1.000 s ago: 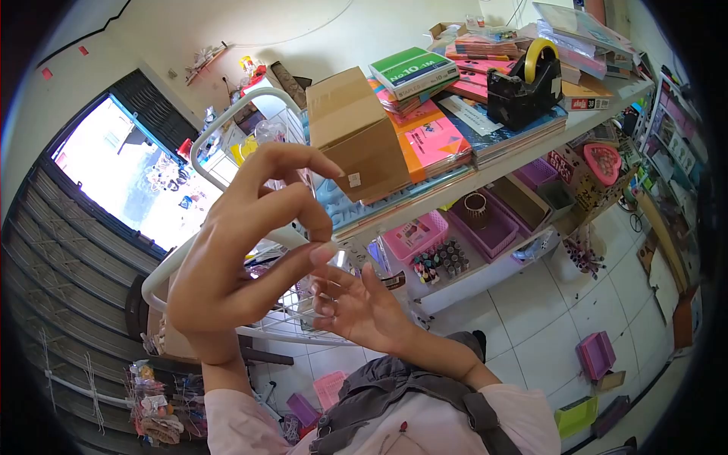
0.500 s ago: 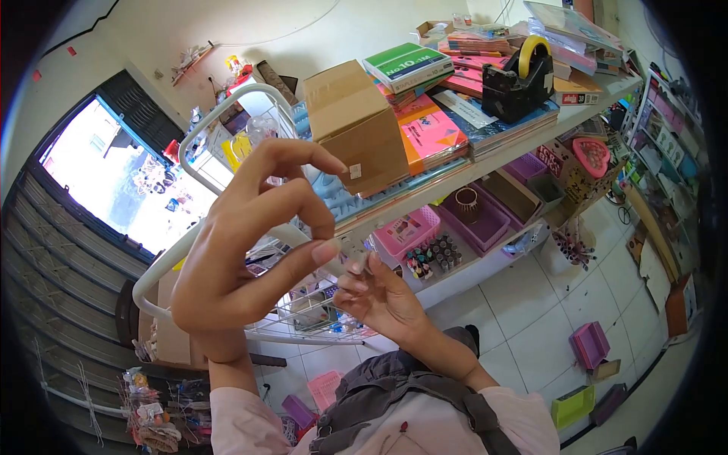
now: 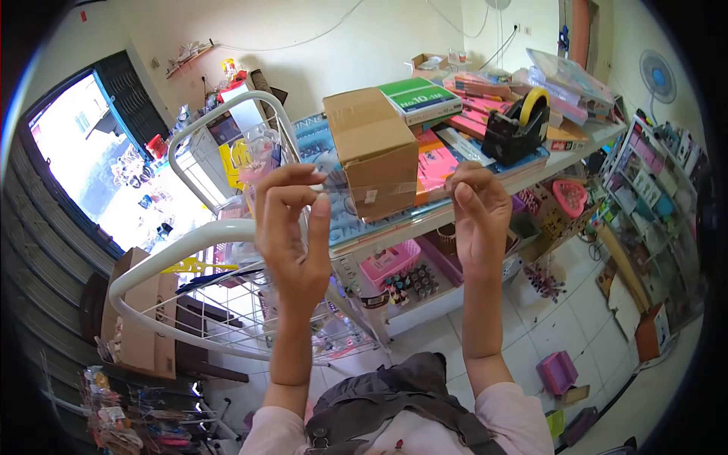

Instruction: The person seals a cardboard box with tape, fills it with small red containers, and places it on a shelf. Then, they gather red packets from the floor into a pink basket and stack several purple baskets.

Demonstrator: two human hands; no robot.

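A strip of clear tape (image 3: pixel 390 189) is stretched between my two raised hands, in front of a brown cardboard box (image 3: pixel 368 136). My left hand (image 3: pixel 292 224) pinches its left end between thumb and fingers. At the other end, my right hand (image 3: pixel 479 208) grips the tape with curled fingers and thumb. The box sits on the shelf top beside a green and white No.10 box (image 3: pixel 421 100). Further right stands a black tape dispenser (image 3: pixel 517 133) with a yellow roll.
A white-railed wire rack (image 3: pixel 189 246) stands at the left. Pink folders (image 3: pixel 436 161) and stacked packs cover the shelf top. Below are a pink basket (image 3: pixel 390 262) and bottles. A purple basket (image 3: pixel 557 371) lies on the tiled floor. A fan (image 3: pixel 657 76) is at the right.
Both hands have moved apart and upward, the right one to the right, with clear tape now visible stretched between them. The view has shifted, showing more of the back wall and the fan.
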